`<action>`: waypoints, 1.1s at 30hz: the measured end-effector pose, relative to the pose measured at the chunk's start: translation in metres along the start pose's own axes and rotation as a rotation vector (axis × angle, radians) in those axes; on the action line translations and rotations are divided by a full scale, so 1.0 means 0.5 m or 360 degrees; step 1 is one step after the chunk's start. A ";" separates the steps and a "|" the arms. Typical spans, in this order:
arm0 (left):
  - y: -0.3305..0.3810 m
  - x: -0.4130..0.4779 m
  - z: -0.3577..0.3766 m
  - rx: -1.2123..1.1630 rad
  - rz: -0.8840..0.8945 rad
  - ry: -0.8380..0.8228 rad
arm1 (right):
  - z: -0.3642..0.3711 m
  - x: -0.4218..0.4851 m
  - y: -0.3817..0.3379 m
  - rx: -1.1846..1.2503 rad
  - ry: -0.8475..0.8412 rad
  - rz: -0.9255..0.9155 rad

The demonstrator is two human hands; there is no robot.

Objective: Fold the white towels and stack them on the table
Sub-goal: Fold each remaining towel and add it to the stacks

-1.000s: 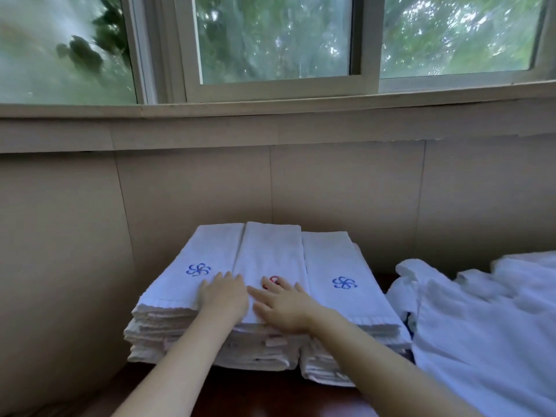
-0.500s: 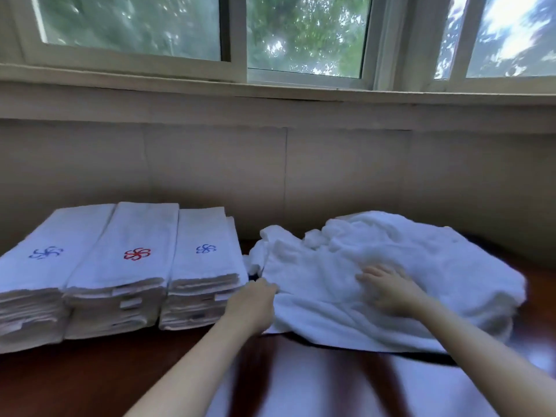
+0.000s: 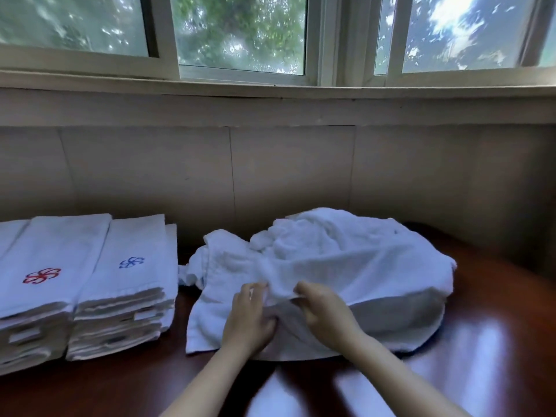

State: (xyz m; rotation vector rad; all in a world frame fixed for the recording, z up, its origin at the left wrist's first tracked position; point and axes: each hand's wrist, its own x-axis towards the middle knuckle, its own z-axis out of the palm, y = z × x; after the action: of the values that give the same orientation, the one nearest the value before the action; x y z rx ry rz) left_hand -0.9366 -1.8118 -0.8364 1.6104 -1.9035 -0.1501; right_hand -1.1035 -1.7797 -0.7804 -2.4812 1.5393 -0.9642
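**Folded stacks at left, loose heap at centre**

A rumpled pile of white towels (image 3: 325, 266) lies at centre right of the frame on the dark wooden table (image 3: 496, 341), its top sheet pulled taut toward the near edge and lifted so a shadowed gap shows beneath. At lower left, folded white towels sit in neat side-by-side stacks: one (image 3: 45, 281) topped with a red pinwheel emblem, the next (image 3: 126, 284) with a blue one. A third stack is cut off by the left edge.
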 end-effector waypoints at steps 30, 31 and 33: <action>-0.266 -0.630 -0.603 0.0499 -0.0775 0.0081 | 0.008 -0.264 -0.403 -0.0561 0.0208 -0.0218; -0.265 -0.626 -0.591 0.0588 -0.0746 -0.0160 | 0.012 -0.259 -0.413 -0.0653 0.0259 -0.0263; -0.266 -0.616 -0.578 0.0800 -0.0750 -0.0376 | 0.019 -0.246 -0.415 -0.0877 0.0363 -0.0359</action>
State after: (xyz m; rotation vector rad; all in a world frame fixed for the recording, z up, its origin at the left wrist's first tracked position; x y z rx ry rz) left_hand -0.6553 -1.4730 -0.7889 2.4666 -1.7832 -0.0583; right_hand -0.9725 -1.5769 -0.7699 -3.0660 1.8291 -0.9876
